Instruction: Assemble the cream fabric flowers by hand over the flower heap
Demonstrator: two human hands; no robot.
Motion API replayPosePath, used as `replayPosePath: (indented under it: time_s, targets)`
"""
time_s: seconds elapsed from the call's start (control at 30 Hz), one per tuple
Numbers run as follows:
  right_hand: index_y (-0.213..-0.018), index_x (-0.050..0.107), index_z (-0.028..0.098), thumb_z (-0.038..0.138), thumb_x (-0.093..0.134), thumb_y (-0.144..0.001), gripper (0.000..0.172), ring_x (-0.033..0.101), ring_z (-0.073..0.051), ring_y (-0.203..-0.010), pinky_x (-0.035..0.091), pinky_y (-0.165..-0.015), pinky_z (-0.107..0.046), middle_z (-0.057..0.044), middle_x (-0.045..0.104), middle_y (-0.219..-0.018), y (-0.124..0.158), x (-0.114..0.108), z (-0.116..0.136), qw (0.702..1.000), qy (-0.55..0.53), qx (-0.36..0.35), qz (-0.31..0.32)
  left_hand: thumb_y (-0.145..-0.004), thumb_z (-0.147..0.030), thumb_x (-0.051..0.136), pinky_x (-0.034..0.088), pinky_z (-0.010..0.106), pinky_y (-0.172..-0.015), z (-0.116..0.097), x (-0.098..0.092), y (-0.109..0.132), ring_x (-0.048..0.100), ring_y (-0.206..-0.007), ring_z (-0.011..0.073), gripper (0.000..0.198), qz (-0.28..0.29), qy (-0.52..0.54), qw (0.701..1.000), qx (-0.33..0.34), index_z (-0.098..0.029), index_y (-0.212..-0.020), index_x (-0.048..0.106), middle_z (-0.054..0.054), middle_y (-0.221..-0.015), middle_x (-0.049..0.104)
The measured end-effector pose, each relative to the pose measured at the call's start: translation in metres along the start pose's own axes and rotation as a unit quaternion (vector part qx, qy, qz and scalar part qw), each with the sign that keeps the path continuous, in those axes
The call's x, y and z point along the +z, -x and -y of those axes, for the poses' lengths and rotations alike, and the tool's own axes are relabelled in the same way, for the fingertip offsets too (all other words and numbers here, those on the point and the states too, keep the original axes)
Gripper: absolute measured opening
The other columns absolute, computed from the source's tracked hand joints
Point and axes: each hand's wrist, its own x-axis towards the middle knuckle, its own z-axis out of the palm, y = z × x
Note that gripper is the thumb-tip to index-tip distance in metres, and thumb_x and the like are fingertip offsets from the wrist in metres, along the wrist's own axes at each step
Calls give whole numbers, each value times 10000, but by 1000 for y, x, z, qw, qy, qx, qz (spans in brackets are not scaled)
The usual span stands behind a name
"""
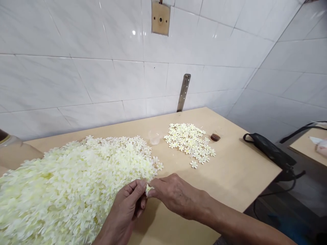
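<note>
- Two hands meet near the front edge of the surface [230,177]: the left hand [127,207] and the right hand [173,194] both pinch one small cream flower [149,188] between their fingertips, right at the rim of the big heap.
- One big heap [71,187] of cream flowers, too many to count, covers the left side of the surface.
- One smaller patch [189,141] of the same flowers lies spread flat toward the back edge, well apart from the hands.
- One small clear cup [154,137] stands between heap and patch; its contents cannot be made out.
- One small brown dish [215,137] sits just right of the patch.
- One black bag [268,149] lies at the right edge.
</note>
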Motion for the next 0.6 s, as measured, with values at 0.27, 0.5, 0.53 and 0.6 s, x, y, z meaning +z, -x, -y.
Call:
replayPosePath:
  time_s: [0.27, 0.5, 0.53, 0.6]
  targets:
    - [-745, 548, 189, 287, 421, -1018, 317, 506, -97, -514, 269, -511, -230, 20, 629, -621, -22, 7, 6, 990, 54, 1, -130, -791, -524, 703, 399, 217, -467, -23, -5, 6, 502, -521, 116, 375, 7, 16, 998, 60, -160, -756, 620, 5, -604, 576]
    - [-708, 543, 179, 358, 423, -1029, 387, 479, -103, -495, 248, -499, -251, 16, 607, -599, -32, 12, 9, 985, 99, 28, -138, -731, -460, 787, 440, 207, -527, -25, -12, 6, 531, -576, 108, 349, -3, 56, 996, 68, -135, -794, 675, 14, -646, 614]
    - [-731, 554, 179, 356, 408, -1037, 382, 505, -109, -514, 266, -507, -250, 9, 621, -621, -31, 13, 10, 987, 98, 26, -127, -737, -459, 783, 435, 202, -528, -23, -13, 6, 522, -558, 101, 351, -7, 53, 996, 71, -128, -795, 679, 10, -617, 605]
    - [-830, 590, 180, 321, 376, -1050, 337, 573, -129, -581, 327, -545, -247, -11, 661, -700, -30, 18, 11, 992, 87, 19, -87, -731, -440, 789, 420, 194, -515, -19, -15, 6, 501, -526, 86, 341, -21, 56, 995, 78, -123, -779, 672, 9, -605, 607]
